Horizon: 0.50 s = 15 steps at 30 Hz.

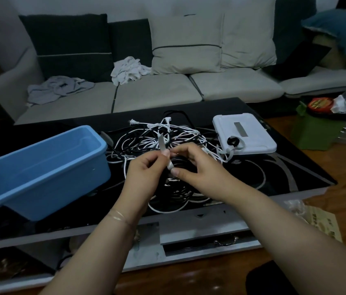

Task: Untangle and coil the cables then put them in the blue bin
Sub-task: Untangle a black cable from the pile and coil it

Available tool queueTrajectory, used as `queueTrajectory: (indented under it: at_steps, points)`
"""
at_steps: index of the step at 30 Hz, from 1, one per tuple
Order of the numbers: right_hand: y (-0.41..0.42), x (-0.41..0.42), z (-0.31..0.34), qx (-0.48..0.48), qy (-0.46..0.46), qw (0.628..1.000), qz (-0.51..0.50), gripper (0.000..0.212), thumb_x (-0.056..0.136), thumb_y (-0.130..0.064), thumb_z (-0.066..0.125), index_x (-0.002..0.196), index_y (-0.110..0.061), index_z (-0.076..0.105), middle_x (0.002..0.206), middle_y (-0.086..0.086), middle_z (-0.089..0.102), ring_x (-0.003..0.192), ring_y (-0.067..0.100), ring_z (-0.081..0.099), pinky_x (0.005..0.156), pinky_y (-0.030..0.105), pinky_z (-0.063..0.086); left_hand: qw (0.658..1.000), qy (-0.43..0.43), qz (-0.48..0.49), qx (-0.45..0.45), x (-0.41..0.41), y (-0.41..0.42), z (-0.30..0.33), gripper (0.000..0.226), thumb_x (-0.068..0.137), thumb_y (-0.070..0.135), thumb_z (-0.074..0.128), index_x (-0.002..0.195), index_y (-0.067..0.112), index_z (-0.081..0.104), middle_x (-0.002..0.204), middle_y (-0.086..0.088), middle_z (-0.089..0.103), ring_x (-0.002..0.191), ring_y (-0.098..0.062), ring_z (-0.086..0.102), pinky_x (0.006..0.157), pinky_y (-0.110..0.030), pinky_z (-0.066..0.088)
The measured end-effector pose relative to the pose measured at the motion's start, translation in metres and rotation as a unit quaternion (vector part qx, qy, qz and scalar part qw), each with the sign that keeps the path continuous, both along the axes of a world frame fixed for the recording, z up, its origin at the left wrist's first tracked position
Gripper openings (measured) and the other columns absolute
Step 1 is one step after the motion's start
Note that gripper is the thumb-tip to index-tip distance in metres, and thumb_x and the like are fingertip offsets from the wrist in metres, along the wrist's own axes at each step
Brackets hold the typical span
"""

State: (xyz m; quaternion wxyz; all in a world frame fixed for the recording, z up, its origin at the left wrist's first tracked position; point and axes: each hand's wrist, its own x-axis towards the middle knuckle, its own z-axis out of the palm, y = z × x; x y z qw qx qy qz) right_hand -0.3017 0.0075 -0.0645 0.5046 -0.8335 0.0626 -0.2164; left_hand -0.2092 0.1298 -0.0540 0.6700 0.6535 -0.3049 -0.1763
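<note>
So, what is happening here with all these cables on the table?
A person is fastening a coiled black cable above a dark table. The right hand holds the coil, and the left hand pinches a pale strap that goes around it. Behind the hands lies a tangled pile of black and white cables. The blue bin on the left looks empty. A white box sits on the right.

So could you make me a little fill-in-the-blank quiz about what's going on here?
1. The bin on the table is ____ in colour.
2. Both hands hold a coiled ____ cable.
3. The left hand pinches a grey ____.
4. The bin holds ____ cables so far.

Missing words: blue; black; strap; no
</note>
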Motion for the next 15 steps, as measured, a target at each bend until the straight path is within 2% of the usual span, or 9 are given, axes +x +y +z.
queueTrajectory:
  at_steps: [3, 6, 8, 10, 13, 15]
  points:
    - [0.0025, 0.0023, -0.001, 0.015, -0.034, 0.999, -0.033, 0.039, 0.085, -0.019, 0.07, 0.115, -0.034, 0.051, 0.117, -0.013, 0.062, 0.113, -0.001, 0.056, 0.103, 0.033, 0.043, 0.998, 0.055, -0.01, -0.015, -0.001, -0.001, 0.0007, 0.021, 0.096, 0.021, 0.056, 0.092, 0.011, 0.075, 0.081, -0.016, 0.059, 0.067, -0.018, 0.055, 0.057, -0.02, 0.046]
    - [0.0029, 0.0031, 0.0002, 0.0, -0.046, 0.998, -0.048, 0.041, 0.085, -0.023, 0.069, 0.113, -0.043, 0.048, 0.115, -0.016, 0.062, 0.113, -0.002, 0.055, 0.101, 0.032, 0.045, 0.996, 0.09, -0.017, -0.022, -0.0027, -0.002, 0.0004, 0.02, 0.097, 0.023, 0.057, 0.092, 0.018, 0.076, 0.073, -0.009, 0.059, 0.055, -0.009, 0.054, 0.051, -0.018, 0.044]
    - [0.0024, 0.0034, 0.0008, -0.017, -0.049, 0.997, -0.06, 0.04, 0.084, -0.026, 0.069, 0.113, -0.043, 0.048, 0.115, -0.017, 0.061, 0.114, 0.0, 0.055, 0.099, 0.034, 0.046, 0.993, 0.112, -0.018, -0.02, -0.0017, -0.0022, 0.0005, 0.02, 0.096, 0.024, 0.057, 0.092, 0.016, 0.075, 0.071, -0.001, 0.066, 0.054, -0.007, 0.056, 0.051, -0.018, 0.045]
    - [0.0038, 0.0037, 0.0004, -0.022, -0.061, 0.996, -0.063, 0.039, 0.084, -0.025, 0.07, 0.115, -0.037, 0.05, 0.112, -0.025, 0.061, 0.112, -0.002, 0.055, 0.095, 0.032, 0.048, 0.991, 0.131, -0.025, -0.021, 0.0002, -0.0021, 0.0007, 0.02, 0.095, 0.022, 0.058, 0.092, 0.008, 0.071, 0.083, 0.003, 0.072, 0.058, -0.007, 0.058, 0.052, -0.018, 0.046]
    - [0.0067, 0.0052, -0.0013, 0.026, -0.073, 0.995, -0.056, 0.035, 0.083, -0.021, 0.07, 0.112, -0.032, 0.054, 0.108, -0.025, 0.063, 0.105, -0.001, 0.06, 0.077, 0.033, 0.056, 0.989, 0.142, -0.025, -0.022, 0.001, -0.0014, 0.0012, 0.018, 0.095, 0.022, 0.058, 0.088, 0.015, 0.074, 0.089, 0.002, 0.074, 0.067, -0.009, 0.06, 0.055, -0.019, 0.046]
    - [0.0091, 0.0063, -0.0007, 0.064, -0.087, 0.993, -0.049, 0.032, 0.083, -0.016, 0.071, 0.107, -0.033, 0.057, 0.106, -0.024, 0.065, 0.1, 0.001, 0.062, 0.064, 0.03, 0.057, 0.99, 0.138, -0.015, -0.032, 0.0005, -0.0021, 0.0008, 0.02, 0.095, 0.023, 0.058, 0.087, 0.018, 0.076, 0.092, -0.002, 0.075, 0.079, -0.013, 0.065, 0.064, -0.019, 0.051]
